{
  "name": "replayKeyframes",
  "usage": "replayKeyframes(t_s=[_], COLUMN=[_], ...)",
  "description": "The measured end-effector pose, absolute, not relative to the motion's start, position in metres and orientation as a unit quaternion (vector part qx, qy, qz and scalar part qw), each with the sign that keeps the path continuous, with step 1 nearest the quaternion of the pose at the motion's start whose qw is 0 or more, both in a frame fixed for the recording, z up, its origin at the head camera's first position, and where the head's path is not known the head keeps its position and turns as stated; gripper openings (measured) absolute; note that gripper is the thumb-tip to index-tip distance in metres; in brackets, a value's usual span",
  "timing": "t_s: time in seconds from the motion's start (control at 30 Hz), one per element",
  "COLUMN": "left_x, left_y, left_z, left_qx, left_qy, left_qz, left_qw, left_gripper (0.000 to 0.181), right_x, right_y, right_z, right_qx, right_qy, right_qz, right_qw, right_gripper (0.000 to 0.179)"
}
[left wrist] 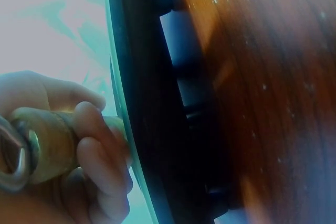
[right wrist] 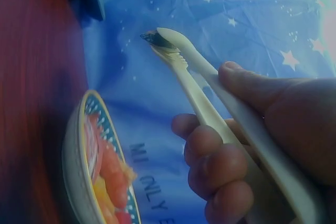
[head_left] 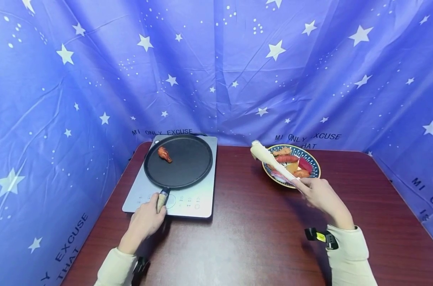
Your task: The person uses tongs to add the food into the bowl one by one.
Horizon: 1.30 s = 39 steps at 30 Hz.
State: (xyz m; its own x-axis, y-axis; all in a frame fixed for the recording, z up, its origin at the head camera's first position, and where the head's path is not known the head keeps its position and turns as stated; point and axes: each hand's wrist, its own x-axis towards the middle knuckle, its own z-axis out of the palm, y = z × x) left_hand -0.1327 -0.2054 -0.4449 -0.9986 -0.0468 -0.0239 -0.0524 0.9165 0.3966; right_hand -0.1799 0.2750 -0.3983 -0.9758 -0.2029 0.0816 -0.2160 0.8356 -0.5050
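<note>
My left hand grips the wooden handle of a flat black pan. A browned chicken drumstick lies in the pan, left of its middle. In the left wrist view, the fingers curl round the handle, which ends in a metal ring. My right hand holds cream-coloured tongs over the near left side of a patterned bowl. Between the tong tips, the right wrist view shows a small dark, shiny piece; I cannot tell what food it is.
Under the pan is a silver induction cooker with touch controls at its front. The bowl holds a red sausage-like piece and several other foods. A blue star-printed curtain stands behind the dark red table.
</note>
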Motion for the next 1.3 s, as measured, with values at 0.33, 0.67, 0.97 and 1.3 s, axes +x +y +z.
replayKeyframes(t_s=[0.33,0.67,0.97,1.3], left_x=[-0.132,-0.132,-0.132,-0.131], left_y=[-0.205,-0.204,-0.204,-0.204], left_z=[-0.444,-0.443,-0.442,-0.443], left_qx=[-0.024,-0.028,-0.028,-0.03], left_qy=[0.979,0.979,0.979,0.978], left_qz=[0.204,0.203,0.204,0.207], left_qw=[0.002,0.004,0.009,0.011], left_gripper=[0.048,0.048,0.048,0.049], right_x=[-0.195,-0.201,-0.21,-0.222], right_y=[0.243,0.207,0.177,0.147], right_z=[-0.398,-0.398,-0.4,-0.41], right_qx=[0.164,0.166,0.192,0.219], right_qy=[-0.946,-0.944,-0.951,-0.946], right_qz=[0.278,0.285,0.239,0.228], right_qw=[0.025,0.016,0.037,0.068], right_gripper=[0.039,0.039,0.036,0.036])
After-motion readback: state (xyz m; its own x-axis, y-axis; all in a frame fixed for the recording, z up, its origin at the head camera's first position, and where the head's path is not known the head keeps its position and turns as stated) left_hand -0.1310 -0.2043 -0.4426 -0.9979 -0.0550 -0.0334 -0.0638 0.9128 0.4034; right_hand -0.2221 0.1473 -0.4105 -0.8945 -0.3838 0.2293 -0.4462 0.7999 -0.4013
